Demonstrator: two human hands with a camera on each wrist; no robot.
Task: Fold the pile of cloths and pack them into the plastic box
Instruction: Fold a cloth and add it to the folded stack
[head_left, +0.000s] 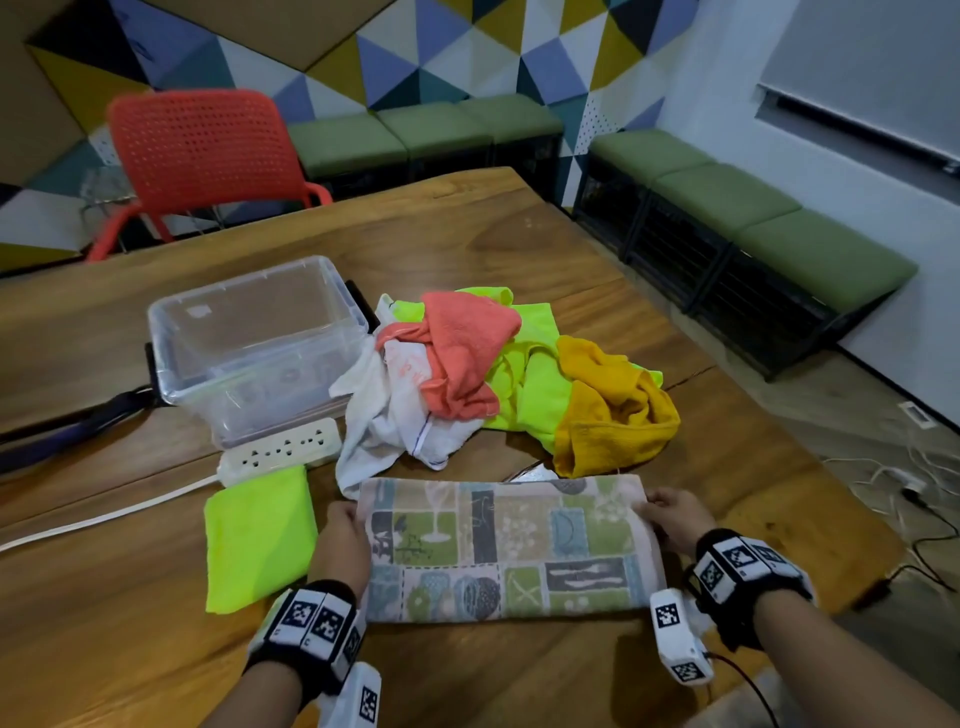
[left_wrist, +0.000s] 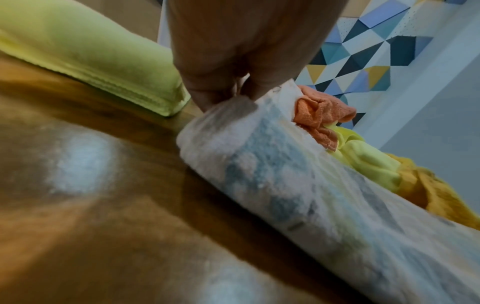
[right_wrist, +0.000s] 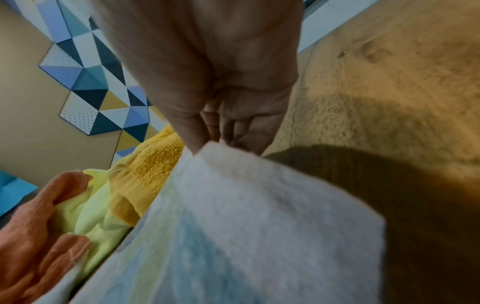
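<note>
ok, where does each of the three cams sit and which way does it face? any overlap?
Head: on the head, looking forward and down at the table; shows both forearms, left hand, right hand.
Left wrist: along the left hand, whose fingers pinch the patterned towel.
Right wrist: along the right hand at the towel's opposite end.
Shared: all three show the towel; both wrist views also catch the orange cloth and yellow cloth behind.

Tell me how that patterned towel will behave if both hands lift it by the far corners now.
The patterned towel looks like soft terry, so it will probably sag between the left hand and right hand. It lies doubled over, so the layers may fall open when lifted. It seems thick, likely heavier than the thin folded green cloth, and its pile should not be slippery.
</note>
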